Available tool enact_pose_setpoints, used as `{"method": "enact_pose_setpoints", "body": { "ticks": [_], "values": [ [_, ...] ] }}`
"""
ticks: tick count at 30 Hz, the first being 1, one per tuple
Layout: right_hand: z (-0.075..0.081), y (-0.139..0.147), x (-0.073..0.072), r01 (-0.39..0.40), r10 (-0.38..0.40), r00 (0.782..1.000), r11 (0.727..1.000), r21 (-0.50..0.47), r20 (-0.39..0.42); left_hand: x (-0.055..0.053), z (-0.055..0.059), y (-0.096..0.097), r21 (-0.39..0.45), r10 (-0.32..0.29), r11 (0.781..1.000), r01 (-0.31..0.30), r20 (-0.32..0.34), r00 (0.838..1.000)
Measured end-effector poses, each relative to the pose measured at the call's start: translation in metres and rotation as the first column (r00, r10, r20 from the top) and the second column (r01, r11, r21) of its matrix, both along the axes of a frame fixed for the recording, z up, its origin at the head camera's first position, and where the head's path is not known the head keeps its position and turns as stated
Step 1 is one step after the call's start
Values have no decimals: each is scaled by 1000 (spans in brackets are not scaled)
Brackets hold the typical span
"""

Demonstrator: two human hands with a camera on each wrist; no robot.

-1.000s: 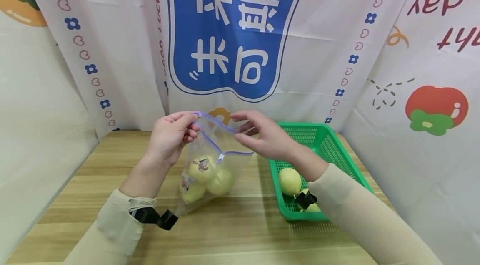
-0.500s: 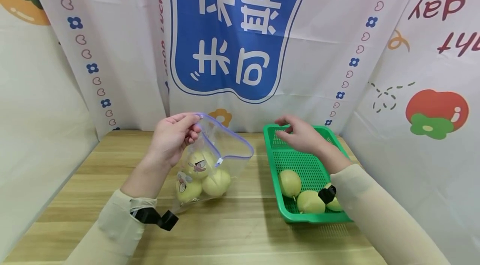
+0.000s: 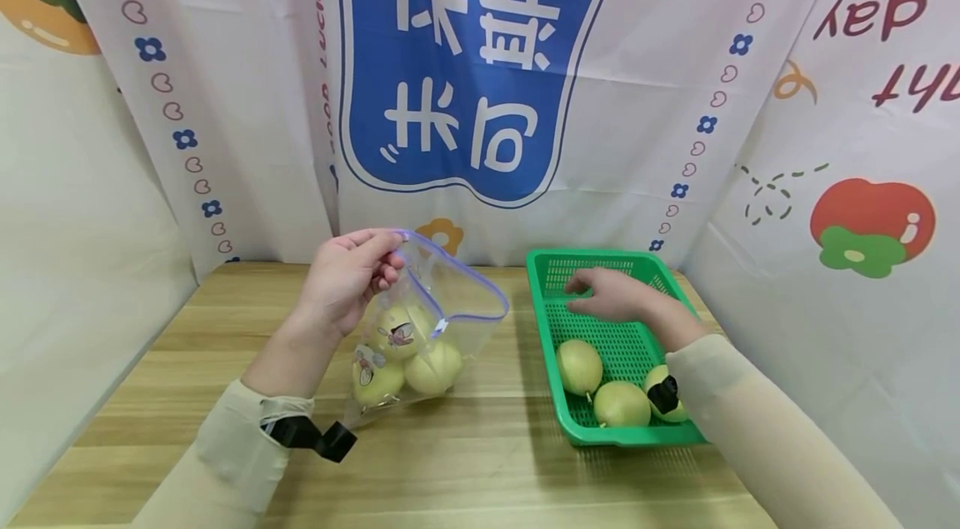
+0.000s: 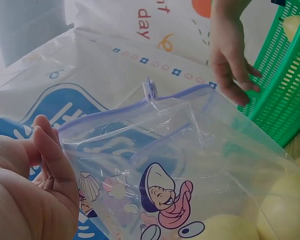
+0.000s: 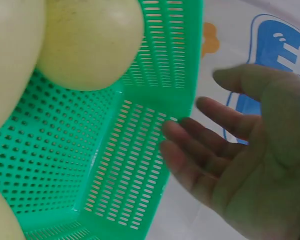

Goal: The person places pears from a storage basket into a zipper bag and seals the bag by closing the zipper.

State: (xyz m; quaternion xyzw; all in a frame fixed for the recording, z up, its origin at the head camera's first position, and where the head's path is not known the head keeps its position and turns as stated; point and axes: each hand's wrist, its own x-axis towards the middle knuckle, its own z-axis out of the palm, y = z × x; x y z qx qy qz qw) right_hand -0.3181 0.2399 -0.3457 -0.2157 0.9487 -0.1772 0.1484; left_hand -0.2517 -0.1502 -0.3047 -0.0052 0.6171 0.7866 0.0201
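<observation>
My left hand (image 3: 347, 275) pinches the top corner of a clear zip bag (image 3: 480, 337) by its purple-edged mouth, which hangs open. Inside the bag, resting low near the table, are several pale yellow-green round fruits (image 3: 433, 366) that look like pears. In the left wrist view, cartoon prints (image 4: 165, 195) and a white slider (image 4: 150, 90) show on the bag. My right hand (image 3: 611, 296) is over the green basket (image 3: 558, 404), fingers loosely bent and holding nothing. Three similar fruits (image 3: 621, 404) lie at the near end of that basket; the right wrist view shows them (image 5: 90, 40) closer.
Both things stand on a wooden table (image 3: 465, 462), the bag left of the basket. A printed white cloth (image 3: 637, 96) hangs behind, with more cloth (image 3: 840, 329) along the right side. Black wrist cameras (image 3: 315, 436) are strapped to both sleeves.
My right hand has left the bag's mouth, moved right, and lowered over the basket. The left hand keeps its pinch, and the bag has settled slightly, with its mouth spread.
</observation>
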Motion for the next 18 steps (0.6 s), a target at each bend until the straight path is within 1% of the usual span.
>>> {"method": "enact_pose_setpoints", "body": {
  "ticks": [3,6,9,12,15,18],
  "values": [
    [-6,-1,1,-39,35,997,997,70,70,0,0,0,5,-3,1000,3,-1,1000],
    [-9,-3,2,-63,51,993,992,109,109,1,0,-1,7,-8,1000,8,-5,1000],
    [-10,-5,4,-67,48,990,988,136,136,1,0,-1,7,-10,1000,10,-7,1000],
    [-13,-8,5,-69,39,982,984,161,185,1,-1,-2,6,-7,1000,7,-5,1000],
    [-15,-9,7,-75,27,963,983,169,268,0,-2,-2,1,-8,1000,8,-3,1000],
    [-17,-9,9,-67,5,936,984,165,352,-1,-3,-2,-4,-11,1000,11,-4,1000]
  ]
}}
